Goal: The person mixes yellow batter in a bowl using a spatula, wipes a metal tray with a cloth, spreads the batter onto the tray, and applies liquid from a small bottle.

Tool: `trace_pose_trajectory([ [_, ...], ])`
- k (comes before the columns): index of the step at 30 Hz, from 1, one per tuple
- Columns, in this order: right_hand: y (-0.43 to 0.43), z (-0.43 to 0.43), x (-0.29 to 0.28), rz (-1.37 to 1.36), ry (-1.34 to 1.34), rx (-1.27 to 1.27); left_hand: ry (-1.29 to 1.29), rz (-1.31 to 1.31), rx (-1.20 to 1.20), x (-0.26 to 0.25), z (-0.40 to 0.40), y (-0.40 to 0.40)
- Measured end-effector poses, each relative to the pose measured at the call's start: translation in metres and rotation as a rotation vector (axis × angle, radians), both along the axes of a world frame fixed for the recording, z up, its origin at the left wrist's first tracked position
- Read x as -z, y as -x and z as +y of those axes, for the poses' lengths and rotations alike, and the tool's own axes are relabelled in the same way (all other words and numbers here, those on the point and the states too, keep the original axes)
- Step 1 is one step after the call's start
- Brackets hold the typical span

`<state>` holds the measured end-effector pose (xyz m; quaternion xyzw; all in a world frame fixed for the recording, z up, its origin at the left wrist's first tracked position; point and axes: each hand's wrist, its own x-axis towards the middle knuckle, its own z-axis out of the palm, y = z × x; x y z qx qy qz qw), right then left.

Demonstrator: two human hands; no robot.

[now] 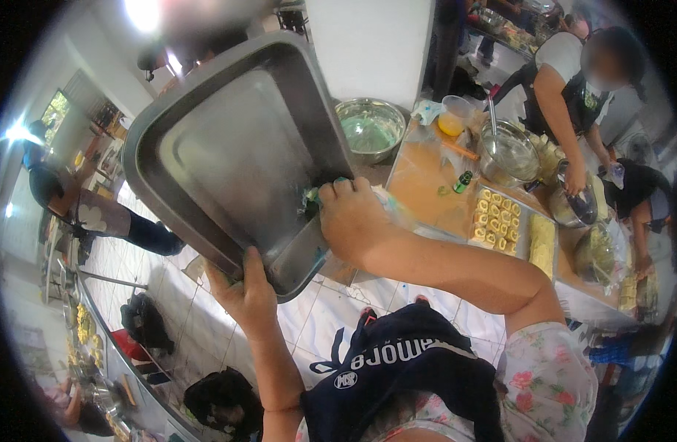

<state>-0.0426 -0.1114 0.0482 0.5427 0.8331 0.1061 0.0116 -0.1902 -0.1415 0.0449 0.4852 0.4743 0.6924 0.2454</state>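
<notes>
My left hand [244, 295] grips the near rim of a dark metal baking pan [233, 149], its thumb over the edge, and the pan is held up and tilted. Crumpled in my right hand [352, 221] is a pale cloth or plastic with greenish smears, pressed at the pan's inner right side. Blue-green marks show on the pan's near wall. Beyond the pan stands a steel bowl [371, 130] with green residue. At right, small rolled pieces of dough or cake [495, 221] sit in rows on a tray, beside a long yellow roll [541, 243].
A worktable [421, 177] at right holds a steel mixing bowl [509, 154], a plastic cup with orange liquid [453, 119] and a small green bottle [462, 181]. A person [564, 94] works across it. Another person [90, 204] stands at left, near a long counter [134, 381] with food.
</notes>
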Motion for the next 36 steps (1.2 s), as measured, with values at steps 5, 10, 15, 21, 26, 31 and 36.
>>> trace_pose_trajectory([
  [5, -0.001, 0.002, 0.011, 0.166, 0.056, 0.075, -0.025, 0.074, 0.007, 0.003, 0.000, -0.001],
  [10, -0.015, 0.021, -0.022, 0.022, -0.303, 0.075, 0.069, 0.477, 0.102, 0.013, 0.002, 0.007],
  [15, -0.014, 0.008, 0.008, -0.039, -0.271, 0.045, 0.076, 0.111, 0.108, 0.004, -0.003, -0.011],
  [21, -0.019, 0.004, 0.007, 0.499, -0.288, 0.001, -0.022, -0.024, 0.017, 0.004, 0.002, -0.005],
  [26, -0.010, 0.005, 0.011, 0.622, -0.388, -0.124, 0.004, -0.032, 0.027, -0.002, -0.005, -0.007],
  [31, -0.001, 0.000, 0.017, 0.676, -0.286, -0.295, 0.033, -0.084, 0.043, 0.003, -0.004, -0.003],
  [36, -0.001, 0.003, -0.007, 0.707, -0.411, -0.101, -0.051, -0.262, 0.133, 0.011, -0.004, -0.001],
])
